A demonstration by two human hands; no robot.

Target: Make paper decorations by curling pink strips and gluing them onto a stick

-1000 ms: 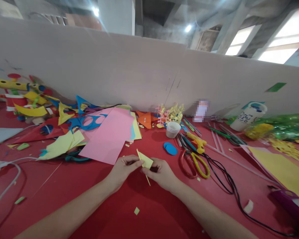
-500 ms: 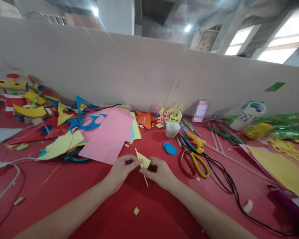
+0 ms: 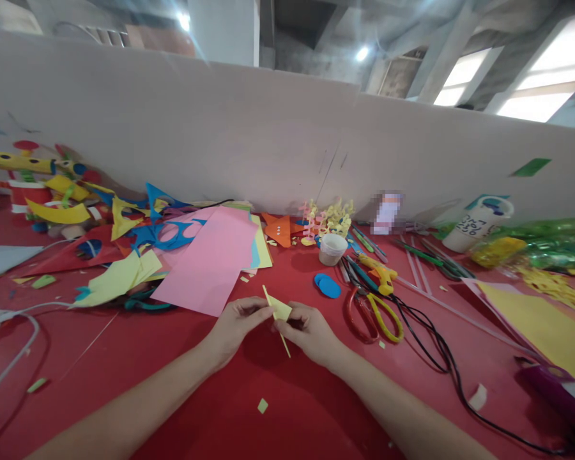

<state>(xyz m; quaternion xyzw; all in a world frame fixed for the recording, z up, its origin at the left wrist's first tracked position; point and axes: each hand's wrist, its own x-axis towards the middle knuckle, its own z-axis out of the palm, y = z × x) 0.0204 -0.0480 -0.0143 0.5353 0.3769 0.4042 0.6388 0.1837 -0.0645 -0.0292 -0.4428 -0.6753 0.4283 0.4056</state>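
Between my two hands, over the red table, is a small yellow paper piece [image 3: 281, 309] with a thin yellow strip [image 3: 284, 344] slanting across its left side. My left hand [image 3: 244, 321] pinches the strip and the paper's left edge between thumb and fingers. On the right side, my right hand [image 3: 307, 327] grips the paper, its thumb near the strip and its other fingers curled behind. A small yellow-green scrap [image 3: 262, 406] lies on the table below my hands. Two overlapping blue discs [image 3: 328, 286] rest to the right, beyond my right hand.
Pink sheets [image 3: 211, 262] and coloured offcuts lie at the left. A white cup [image 3: 333, 249] stands behind the discs. Red-and-yellow-handled scissors [image 3: 386, 317], a yellow glue gun [image 3: 381, 275] and black cables are at the right. A white board [image 3: 172, 128] rises behind the red table [image 3: 211, 409].
The yellow paper and strip have shifted slightly to the right. The strip's lower end has swung a little rightward and my fingers have moved slightly.
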